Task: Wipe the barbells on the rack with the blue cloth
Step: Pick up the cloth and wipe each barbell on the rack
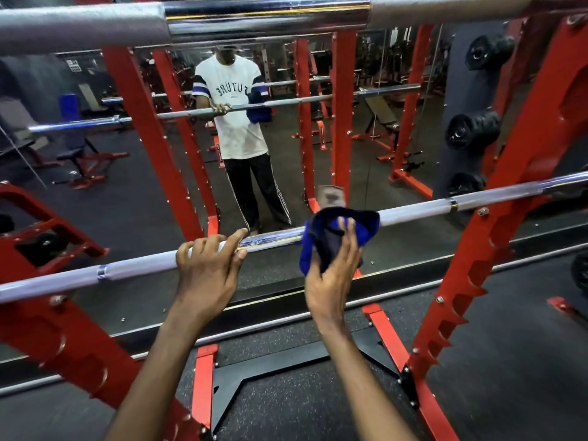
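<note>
A silver barbell (423,210) lies across the red rack at chest height, sloping up to the right. My left hand (208,268) grips its shaft left of centre, fingers curled over the top. My right hand (332,268) holds the bunched blue cloth (337,237) against the bar just right of centre, and the cloth covers that stretch of the shaft. A second barbell (254,17) runs across the very top of the view, close to the camera.
Red rack uprights with toothed hooks stand at the left (54,316) and right (496,224). A wall mirror (95,202) behind the rack reflects the person and the gym benches. Black weight plates (474,128) hang on a post at the right. The rack's red and black base (241,377) lies on the rubber floor.
</note>
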The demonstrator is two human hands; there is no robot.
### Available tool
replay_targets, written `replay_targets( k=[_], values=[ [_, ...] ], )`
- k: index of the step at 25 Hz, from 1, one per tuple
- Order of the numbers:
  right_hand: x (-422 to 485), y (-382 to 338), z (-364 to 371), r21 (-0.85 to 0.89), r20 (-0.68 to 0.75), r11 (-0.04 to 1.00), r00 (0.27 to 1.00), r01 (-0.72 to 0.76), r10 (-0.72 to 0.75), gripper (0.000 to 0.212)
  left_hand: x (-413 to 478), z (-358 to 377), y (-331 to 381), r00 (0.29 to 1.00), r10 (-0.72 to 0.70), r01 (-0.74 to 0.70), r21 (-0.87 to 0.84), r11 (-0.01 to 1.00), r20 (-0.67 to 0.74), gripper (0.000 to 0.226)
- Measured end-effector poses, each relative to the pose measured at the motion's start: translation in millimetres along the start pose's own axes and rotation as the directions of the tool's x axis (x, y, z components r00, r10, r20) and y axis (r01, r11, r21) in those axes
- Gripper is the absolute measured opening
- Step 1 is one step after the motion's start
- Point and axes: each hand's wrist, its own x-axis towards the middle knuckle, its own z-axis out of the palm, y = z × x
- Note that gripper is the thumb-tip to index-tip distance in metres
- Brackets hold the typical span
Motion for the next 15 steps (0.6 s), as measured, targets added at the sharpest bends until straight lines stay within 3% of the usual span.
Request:
replay_targets(
  k=[2,4,5,7,8,10,13,15],
  values=[
    [-1.7,-8.2,5.3,0.230,-0.078,0.946,0.965,-0.229,0.252,0.069,0.7,3.2,1.6,1.000,0.001,-0.001,0.001,1.000,-0.016,0.042],
    [-1.6,-23.7,12.4,0.399,-0.065,0.809,0.867,-0.432,0.495,0.071,-1.6,1.9,0.7,1.000,-0.005,0.005,0.000,1.000,-0.027,0.041],
    [1.9,-30.3,11.9,0.509,-0.061,0.704,0.795,-0.495,0.604,0.066,-0.8,3.1,2.5,1.000,-0.002,0.002,-0.004,1.000,-0.027,0.041],
    [12.0,-35.5,12.6,0.746,0.028,0.407,0.634,-0.528,0.773,0.036,-1.1,2.9,2.9,1.000,0.000,-0.001,-0.023,1.000,-0.025,0.041],
    [18.3,-40.8,10.0,0.817,0.149,0.220,0.564,-0.533,0.812,0.026,-1.6,1.2,2.2,1.000,0.001,-0.001,-0.029,1.000,-0.022,0.042],
    [30.7,-37.5,7.8,0.863,0.340,-0.038,0.524,-0.504,0.781,0.030,0.5,-0.9,1.9,1.000,0.014,-0.013,-0.053,0.998,0.011,0.044],
    [37.7,-31.6,10.6,0.849,0.452,-0.176,0.511,-0.498,0.731,0.029,1.6,-5.3,-7.2,0.996,0.019,-0.011,-0.084,0.996,0.089,0.048],
    [35.7,-31.3,11.1,0.787,0.531,-0.193,0.483,-0.586,0.696,0.032,-0.9,-8.4,-25.7,0.996,-0.027,0.032,-0.055,0.998,0.083,0.053]
  ],
)
